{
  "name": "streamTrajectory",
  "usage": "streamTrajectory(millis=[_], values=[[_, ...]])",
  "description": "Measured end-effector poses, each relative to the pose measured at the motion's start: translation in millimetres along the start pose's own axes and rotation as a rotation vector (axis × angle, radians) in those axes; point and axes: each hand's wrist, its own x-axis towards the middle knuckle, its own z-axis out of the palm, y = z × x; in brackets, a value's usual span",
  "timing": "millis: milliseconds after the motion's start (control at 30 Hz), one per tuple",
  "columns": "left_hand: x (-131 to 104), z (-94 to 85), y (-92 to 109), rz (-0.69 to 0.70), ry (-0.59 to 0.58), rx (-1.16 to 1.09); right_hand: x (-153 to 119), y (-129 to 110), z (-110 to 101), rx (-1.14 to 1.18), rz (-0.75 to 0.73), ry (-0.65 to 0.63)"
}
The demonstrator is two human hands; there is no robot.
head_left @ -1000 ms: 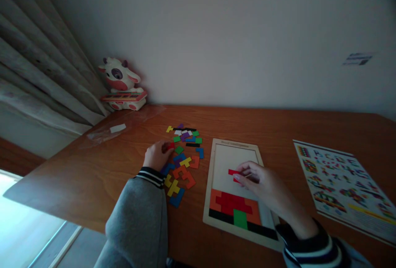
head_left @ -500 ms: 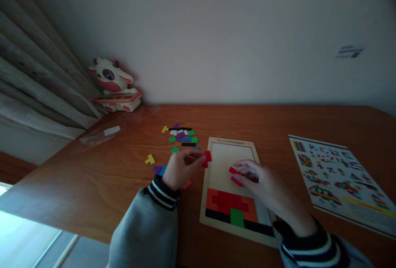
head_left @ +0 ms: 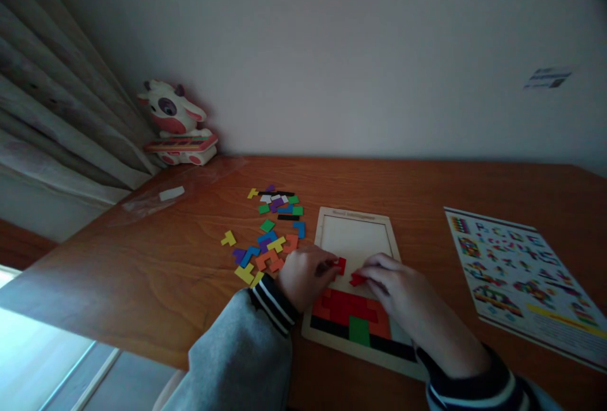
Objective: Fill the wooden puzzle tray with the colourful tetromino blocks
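Observation:
Over the wooden puzzle board (head_left: 351, 214), my left hand (head_left: 306, 276) pinches a red puzzle piece (head_left: 341, 265) between thumb and fingers. Close by on the right, my right hand (head_left: 393, 281) is closed on a second red puzzle piece (head_left: 357, 279), partly covered by the fingertips. The two held pieces are near each other but apart. At the board's near end lie fitted pieces: a red block area (head_left: 345, 307), a green piece (head_left: 359, 331) and black strips (head_left: 329, 327). The board's far part shows its bare pale bottom.
Left of the board lies a loose spread of coloured pieces, among them a yellow piece (head_left: 228, 238) and a green piece (head_left: 267, 226). A printed pattern sheet (head_left: 516, 272) is at right. A toy cow (head_left: 177, 123) stands by the curtain (head_left: 61, 95); a clear plastic bag (head_left: 156, 199) lies before it.
My left hand has moved right and slightly down with its red piece, over the board and closer to my right hand. More loose pieces show at left. My right hand has shifted slightly.

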Motion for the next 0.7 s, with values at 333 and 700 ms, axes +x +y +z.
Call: streamTrajectory(millis=[333,700], values=[[-23.3,-24.6,-7.9,0.352,-0.126,0.183,-5.7,-5.8,0.5,0.004,0.015,0.027],[-25.5,-19.0,-7.9,0.447,-0.117,0.209,-2.8,-5.1,12.9,-0.132,0.066,0.185]])
